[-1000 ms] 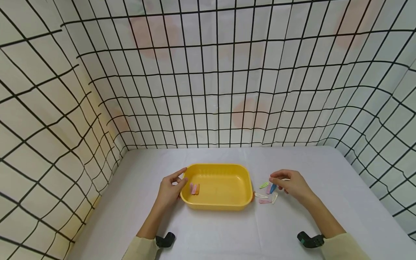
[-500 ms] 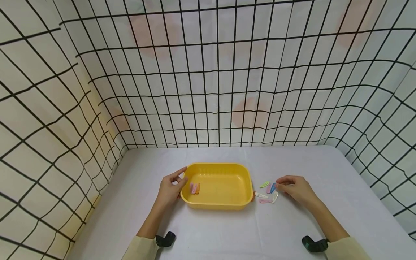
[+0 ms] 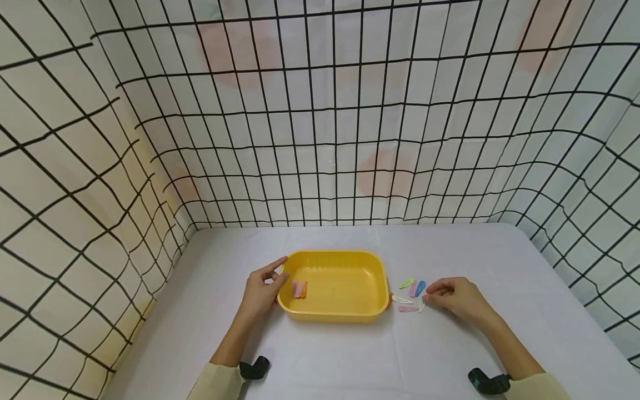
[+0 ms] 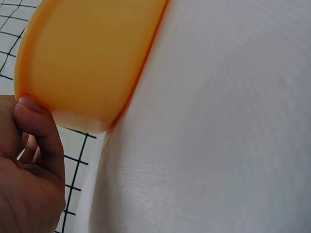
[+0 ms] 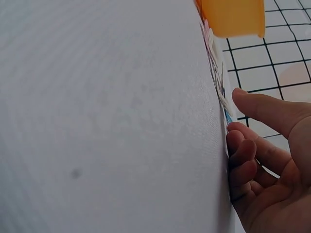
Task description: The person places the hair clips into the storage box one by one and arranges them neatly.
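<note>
A yellow plastic tray (image 3: pixel 332 318) stands on the white cloth, and my left hand (image 3: pixel 263 289) pinches its left rim, the thumb reaching over the edge. Inside at the left lie a pink, a purplish and an orange hair clip (image 3: pixel 304 289). My right hand (image 3: pixel 457 298) is at the loose clips right of the tray, its fingertips at a whitish hair clip (image 3: pixel 421 305). In the right wrist view its thumb and fingers (image 5: pixel 260 109) are apart. Close by lie a blue clip (image 3: pixel 420 288), a green clip (image 3: pixel 406 283), a white clip (image 3: pixel 402 300) and pink clips (image 3: pixel 408 309).
A white cloth (image 3: pixel 350 355) covers the table. Black grid netting (image 3: pixel 320 139) over white sheeting rises behind and at both sides. An orange item (image 3: pixel 390 301) shows partly at the tray's right edge. Each wrist wears a black camera (image 3: pixel 255 368).
My right hand has drawn back from the blue clip and come down toward the whitish clip. The blue clip lies on the cloth, turned slightly. My left hand has stayed on the tray rim.
</note>
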`<state>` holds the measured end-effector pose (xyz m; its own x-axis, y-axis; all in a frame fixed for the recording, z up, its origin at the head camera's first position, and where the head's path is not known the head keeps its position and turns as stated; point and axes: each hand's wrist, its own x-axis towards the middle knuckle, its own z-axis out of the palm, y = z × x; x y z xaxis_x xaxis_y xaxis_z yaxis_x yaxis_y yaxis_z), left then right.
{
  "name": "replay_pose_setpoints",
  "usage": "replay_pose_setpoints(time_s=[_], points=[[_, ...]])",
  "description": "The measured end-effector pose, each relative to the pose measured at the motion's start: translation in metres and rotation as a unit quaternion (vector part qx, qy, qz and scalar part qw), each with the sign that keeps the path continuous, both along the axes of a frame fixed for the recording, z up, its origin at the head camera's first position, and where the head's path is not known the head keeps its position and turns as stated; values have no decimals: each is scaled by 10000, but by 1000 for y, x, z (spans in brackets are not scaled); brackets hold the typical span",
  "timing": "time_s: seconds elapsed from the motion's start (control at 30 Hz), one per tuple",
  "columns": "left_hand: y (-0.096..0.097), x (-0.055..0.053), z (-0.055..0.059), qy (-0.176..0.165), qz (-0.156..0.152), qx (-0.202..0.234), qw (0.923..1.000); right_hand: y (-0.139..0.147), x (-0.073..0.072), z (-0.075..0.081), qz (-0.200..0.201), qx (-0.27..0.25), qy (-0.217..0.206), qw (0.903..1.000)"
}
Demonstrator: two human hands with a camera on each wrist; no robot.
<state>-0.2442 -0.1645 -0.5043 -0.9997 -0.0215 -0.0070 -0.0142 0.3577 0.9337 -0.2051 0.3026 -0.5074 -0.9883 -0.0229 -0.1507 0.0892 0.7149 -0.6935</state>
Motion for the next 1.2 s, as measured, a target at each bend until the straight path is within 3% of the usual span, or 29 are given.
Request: replay_pose_setpoints(time_s=[0.7,1.2], points=[[-2,-3,-5,131,-80,5,9999,-2,2,-8,96,404,465,9981],[-3,-3,-4,127,-97,38,9999,-6,4,-4,102,219,494,9985]])
